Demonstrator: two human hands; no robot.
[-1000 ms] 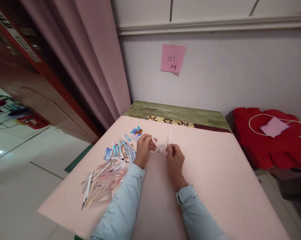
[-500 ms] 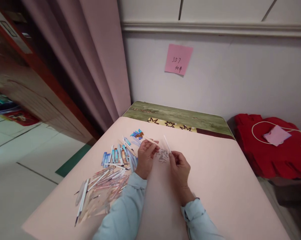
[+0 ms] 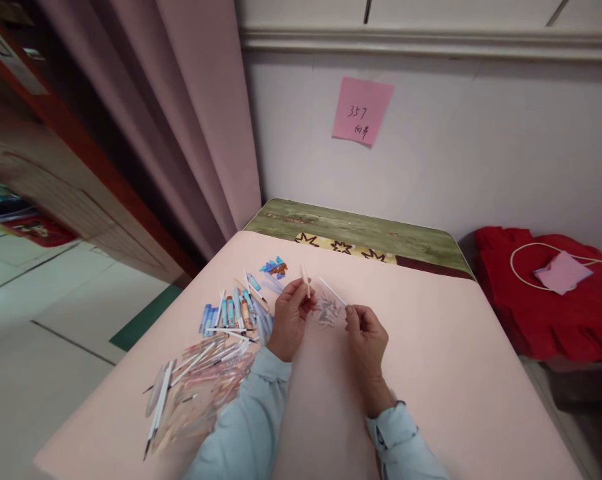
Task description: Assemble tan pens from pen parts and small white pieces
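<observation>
My left hand [image 3: 291, 317] pinches a slim beige pen barrel [image 3: 305, 279] that points up and away. In my right hand [image 3: 365, 332], thumb and fingers close on the near end of a thin white pen refill [image 3: 331, 291], its far end slanting to the left. The refill and the barrel are apart. Below and between the hands lies a small heap of clear greyish pieces [image 3: 327, 311], too small to make out. Just left of my left hand are blue and tan pen grips or barrels [image 3: 232, 312] with several white refills among them.
Nearer me on the left spreads a pile of clear and pinkish pen barrels [image 3: 215, 373] with dark-tipped white refills [image 3: 158, 410]. Small blue and brown pieces [image 3: 275, 268] lie farther back. The pink-covered table [image 3: 455, 373] meets a wall; a red cloth [image 3: 545, 320] is at right.
The beige barrel has turned from slanting left to nearly upright in my left hand. My right hand has moved slightly right, and the refill now leans farther left.
</observation>
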